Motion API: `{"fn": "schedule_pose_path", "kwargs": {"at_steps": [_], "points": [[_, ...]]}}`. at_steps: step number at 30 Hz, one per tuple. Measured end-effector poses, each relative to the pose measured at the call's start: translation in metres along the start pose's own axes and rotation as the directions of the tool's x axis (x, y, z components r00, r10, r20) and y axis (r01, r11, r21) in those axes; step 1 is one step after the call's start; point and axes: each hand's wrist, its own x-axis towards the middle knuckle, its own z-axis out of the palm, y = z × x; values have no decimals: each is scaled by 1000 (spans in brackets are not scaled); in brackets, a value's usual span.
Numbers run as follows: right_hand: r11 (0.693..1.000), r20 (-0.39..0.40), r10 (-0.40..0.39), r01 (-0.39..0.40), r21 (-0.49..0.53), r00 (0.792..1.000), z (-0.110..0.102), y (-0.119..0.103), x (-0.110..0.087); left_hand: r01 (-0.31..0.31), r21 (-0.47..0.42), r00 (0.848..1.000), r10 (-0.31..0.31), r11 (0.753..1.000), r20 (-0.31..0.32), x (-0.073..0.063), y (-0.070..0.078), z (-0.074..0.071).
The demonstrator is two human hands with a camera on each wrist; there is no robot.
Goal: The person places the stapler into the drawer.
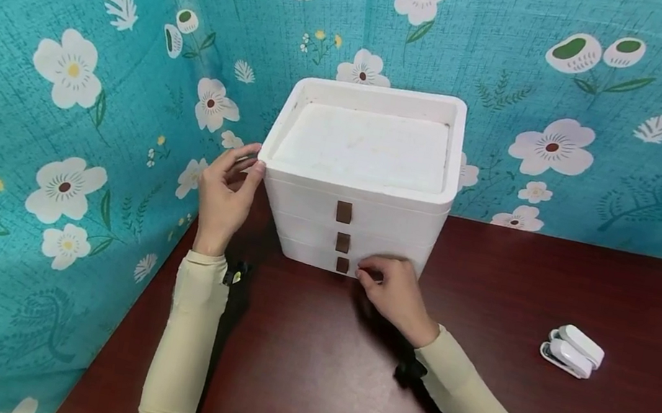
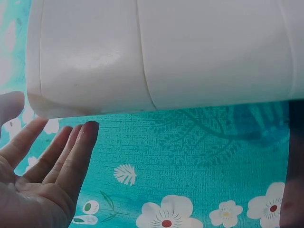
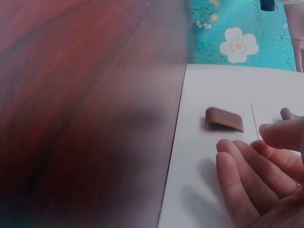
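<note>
A white drawer unit stands against the cloth, with three drawers and a shallow recessed top. Each drawer front carries a small brown pull tab. My left hand is at the unit's front left top corner, thumb and index finger against the rim. In the left wrist view the other fingers extend loosely beside the wall. Just right of the bottom pull tab is my right hand, with fingers slightly bent and nothing held. Its fingers partly hide another tab in the right wrist view.
Two white staplers or similar small white gadgets lie close together on the right of the dark red wooden table. A teal floral cloth hangs along the back and left side.
</note>
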Motion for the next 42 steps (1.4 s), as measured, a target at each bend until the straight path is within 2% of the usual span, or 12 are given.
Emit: {"fn": "schedule_pose_path", "kwargs": {"at_steps": [7,16,23,26,31,35,42], "points": [[997,11,74,-74,16,997,16,2,2,2,-37,1000,-1,999,8,6,0,2],[994,44,103,-104,36,994,30,4,3,47,-90,998,-43,995,41,6,-3,-1],[991,55,121,-124,50,991,32,2,2,40,-99,998,-36,994,46,4,-5,-3],[988,85,140,-145,61,987,31,0,1,42,-108,998,-36,993,54,3,-6,-3],[968,145,183,-204,146,972,30,-7,1,43,-100,998,-38,994,57,4,-5,-5],[961,125,198,-218,171,972,32,-11,3,36,-93,998,-30,995,59,5,-3,-6],[971,64,193,-200,132,979,31,-16,7,40,-105,997,-33,994,68,5,-4,-4]]}}
